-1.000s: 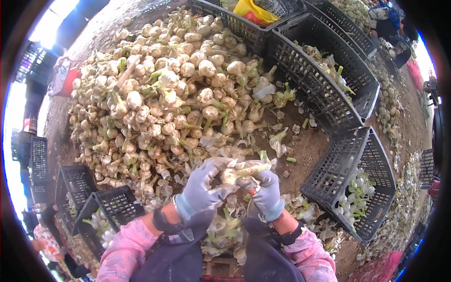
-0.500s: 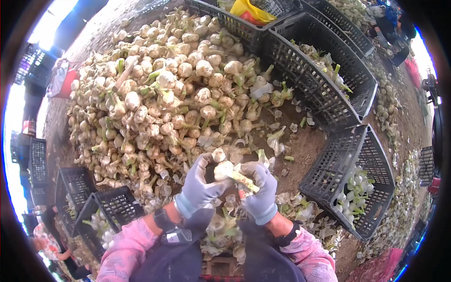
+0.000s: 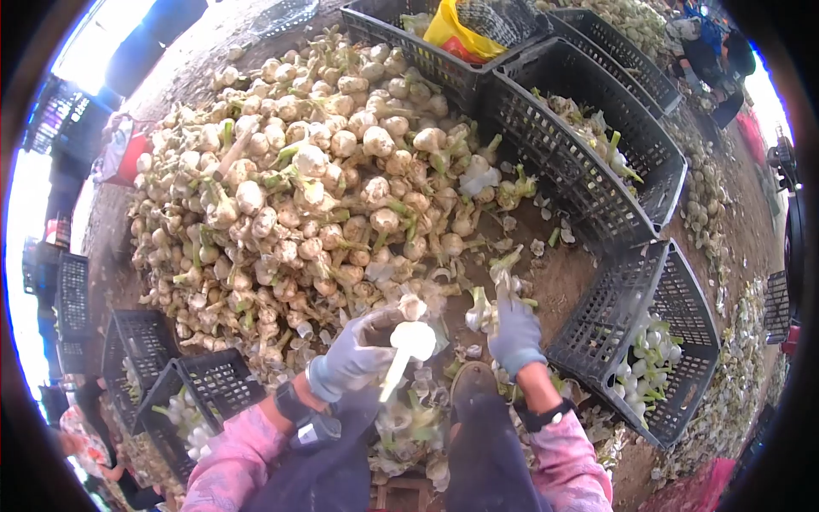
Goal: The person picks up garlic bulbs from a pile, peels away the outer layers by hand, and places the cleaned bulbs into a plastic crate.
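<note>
In a grey glove, my left hand (image 3: 354,357) holds a clean white garlic bulb (image 3: 413,340), its pale stem pointing down; a smaller bulb (image 3: 412,306) sits just above it, by the fingertips. My right hand (image 3: 515,334), also gloved, is farther right, low over the ground beside loose stems and peel (image 3: 482,312). Its fingers point away from me and what they grip, if anything, is hidden. Beyond both hands rises a big heap of unpeeled garlic (image 3: 290,188).
Black crates with trimmed garlic stand at the right (image 3: 589,346) and lower left (image 3: 192,380). Another crate (image 3: 563,162) holds stems and peel. A yellow bag (image 3: 461,32) lies in a crate at the top. Another person (image 3: 712,55) is at the upper right.
My right hand has left the bulb and moved right, down to the loose stems. The bulb in my left hand now shows clean white, its stem turned downward.
</note>
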{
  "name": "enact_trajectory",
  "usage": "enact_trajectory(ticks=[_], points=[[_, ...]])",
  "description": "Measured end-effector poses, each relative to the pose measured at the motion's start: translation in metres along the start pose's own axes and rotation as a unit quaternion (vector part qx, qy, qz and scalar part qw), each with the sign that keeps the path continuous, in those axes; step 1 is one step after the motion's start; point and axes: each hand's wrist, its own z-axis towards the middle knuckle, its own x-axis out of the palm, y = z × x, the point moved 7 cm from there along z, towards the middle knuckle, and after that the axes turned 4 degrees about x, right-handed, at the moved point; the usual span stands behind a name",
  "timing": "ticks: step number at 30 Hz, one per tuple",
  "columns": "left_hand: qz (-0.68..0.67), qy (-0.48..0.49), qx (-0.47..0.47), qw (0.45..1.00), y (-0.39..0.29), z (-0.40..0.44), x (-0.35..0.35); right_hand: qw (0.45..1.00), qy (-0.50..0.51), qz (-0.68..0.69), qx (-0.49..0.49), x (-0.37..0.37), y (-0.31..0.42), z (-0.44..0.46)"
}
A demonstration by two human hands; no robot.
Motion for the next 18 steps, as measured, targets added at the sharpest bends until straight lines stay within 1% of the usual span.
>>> enact_trajectory(ticks=[2,3,4,5,6,7,8,10,11,14,15,18], points=[[0.043,-0.042,0.056,0.997,-0.005,0.001,0.000,0.996,0.044,-0.051,-0.057,0.019,0.041,-0.026],[0.042,-0.031,0.081,0.995,-0.007,0.004,0.005,0.991,0.064,-0.078,-0.084,0.028,0.052,-0.037],[0.071,-0.033,0.093,0.993,-0.005,0.006,0.007,0.985,0.124,0.103,-0.063,0.045,0.051,-0.045],[0.099,-0.034,0.104,0.989,-0.003,0.007,0.008,0.981,0.126,0.145,-0.023,0.059,0.060,-0.053],[0.126,-0.036,0.113,0.985,-0.002,0.009,0.011,0.976,0.138,0.162,-0.040,0.068,0.067,-0.058],[0.172,-0.070,0.121,0.975,-0.004,0.007,0.014,0.978,0.111,0.175,-0.012,0.071,0.064,-0.056],[0.259,-0.067,0.151,0.952,-0.011,0.007,0.021,0.979,0.084,0.187,0.015,0.072,0.061,-0.054],[0.427,-0.060,0.215,0.876,-0.026,0.009,0.033,0.990,0.060,0.128,-0.009,0.067,0.071,-0.055],[0.414,-0.066,0.221,0.880,-0.026,0.010,0.031,0.994,0.048,0.099,-0.020,0.066,0.075,-0.056],[0.517,-0.073,0.218,0.825,-0.040,0.007,0.044,0.998,-0.009,0.001,-0.059,0.059,0.078,-0.058],[0.521,-0.091,0.224,0.818,-0.039,0.006,0.043,0.997,-0.027,-0.030,-0.072,0.058,0.079,-0.059],[0.542,-0.078,0.213,0.809,-0.036,0.003,0.039,0.992,-0.044,-0.082,-0.090,0.059,0.083,-0.061]])
